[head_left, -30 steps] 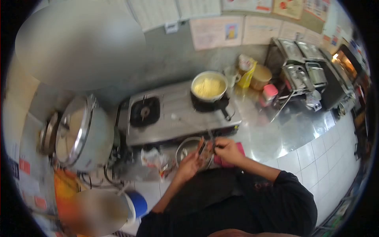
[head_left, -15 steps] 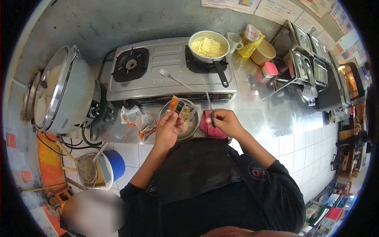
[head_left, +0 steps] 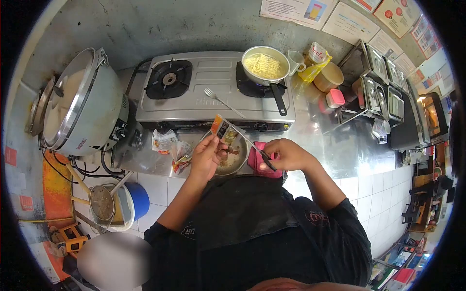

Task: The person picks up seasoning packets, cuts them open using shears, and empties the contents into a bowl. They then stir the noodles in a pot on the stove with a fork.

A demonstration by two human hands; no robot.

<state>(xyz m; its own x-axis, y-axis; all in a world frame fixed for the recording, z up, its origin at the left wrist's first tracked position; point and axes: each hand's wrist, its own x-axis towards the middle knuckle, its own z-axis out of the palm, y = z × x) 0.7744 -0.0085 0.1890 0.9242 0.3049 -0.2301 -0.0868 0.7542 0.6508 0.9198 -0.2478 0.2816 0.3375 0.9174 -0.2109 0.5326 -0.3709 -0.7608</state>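
Note:
My left hand pinches a seasoning sachet, orange at one end and see-through lower down, over a metal bowl that has pale granules in the bottom. Scissors are gripped in my right hand, their blades slanting up and left to the sachet's top right edge. Below that hand lies a folded pink cloth, right beside the bowl. Torn plastic wrappers rest on the counter to the left of my left hand.
On the two-burner stove, a pan of noodles in liquid sits on the right burner, its handle toward me. A fork lies mid-stove. A large rice cooker stands left; a measuring jug and metal containers stand right.
The scissors have swung from pointing upward to slanting left, and their blades now reach the sachet. My right hand has turned with them. The left hand still holds the sachet over the bowl.

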